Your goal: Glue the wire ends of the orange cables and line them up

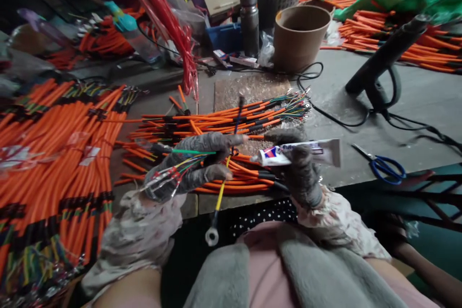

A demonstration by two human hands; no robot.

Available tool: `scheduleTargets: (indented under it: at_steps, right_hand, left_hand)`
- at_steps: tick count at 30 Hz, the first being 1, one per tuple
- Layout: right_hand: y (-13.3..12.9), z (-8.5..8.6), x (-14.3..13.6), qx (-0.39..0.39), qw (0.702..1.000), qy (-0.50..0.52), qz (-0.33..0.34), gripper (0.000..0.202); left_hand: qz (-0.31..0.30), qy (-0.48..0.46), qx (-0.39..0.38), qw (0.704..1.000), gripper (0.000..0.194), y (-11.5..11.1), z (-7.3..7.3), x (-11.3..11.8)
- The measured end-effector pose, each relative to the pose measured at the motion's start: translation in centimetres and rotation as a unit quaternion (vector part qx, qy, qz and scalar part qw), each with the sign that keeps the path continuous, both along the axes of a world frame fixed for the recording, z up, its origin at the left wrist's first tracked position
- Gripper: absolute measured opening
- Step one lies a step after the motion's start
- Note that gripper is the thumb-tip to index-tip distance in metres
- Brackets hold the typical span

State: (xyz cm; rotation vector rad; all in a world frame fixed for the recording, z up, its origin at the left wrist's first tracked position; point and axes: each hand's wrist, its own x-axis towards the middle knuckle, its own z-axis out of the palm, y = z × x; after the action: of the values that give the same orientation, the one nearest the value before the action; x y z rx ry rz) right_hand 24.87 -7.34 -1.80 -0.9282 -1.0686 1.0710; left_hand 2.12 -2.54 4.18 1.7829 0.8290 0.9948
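**Glue tube in your right, wire bundle in your left**

Closest to you, a yellow wire [221, 192] hangs down from your left hand [191, 163] and ends in a silver ring terminal [211, 236] just over your lap. That gloved left hand is closed around a bundle of thin coloured wires [173, 173], with thumb and forefinger pinching a blue wire [237, 122] that sticks up past them.

Your right hand [301, 173], gloved too, is wrapped around a white glue tube [306, 152] with red and blue print. Its nozzle points left, almost touching the pinched wires.

Just behind both hands sits a pile of orange cables [224, 122]. Blue-handled scissors [386, 166] lie off to the right, and a brown pot [299, 36] stands further back.
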Motion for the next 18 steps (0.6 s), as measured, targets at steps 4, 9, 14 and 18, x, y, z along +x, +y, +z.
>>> scheduleTargets:
  at_steps: [4, 9, 14, 18]
  right_hand:
    - [-1.1, -2.3, -2.1, 0.041, 0.995, -0.092, -0.021, 0.021]
    - [-0.4, -2.9, -3.3, 0.275, 0.908, -0.274, -0.156, 0.019]
    - [1.1, -2.0, -2.9, 0.348, 0.858, -0.358, -0.125, 0.021]
    - [1.5, -2.1, -2.6, 0.377, 0.825, -0.404, -0.123, 0.019]
  left_hand:
    - [-0.019, 0.009, 0.031, 0.999, 0.085, -0.3, -1.7, 0.0]
    - [-0.031, -0.002, 0.030, 0.999, 0.081, 0.1, -2.4, 0.4]
    - [-0.023, -0.058, 0.038, 0.997, 0.046, 1.3, -1.9, 0.9]
    - [0.006, -0.028, 0.018, 0.999, 0.016, 2.3, -0.9, 2.1]
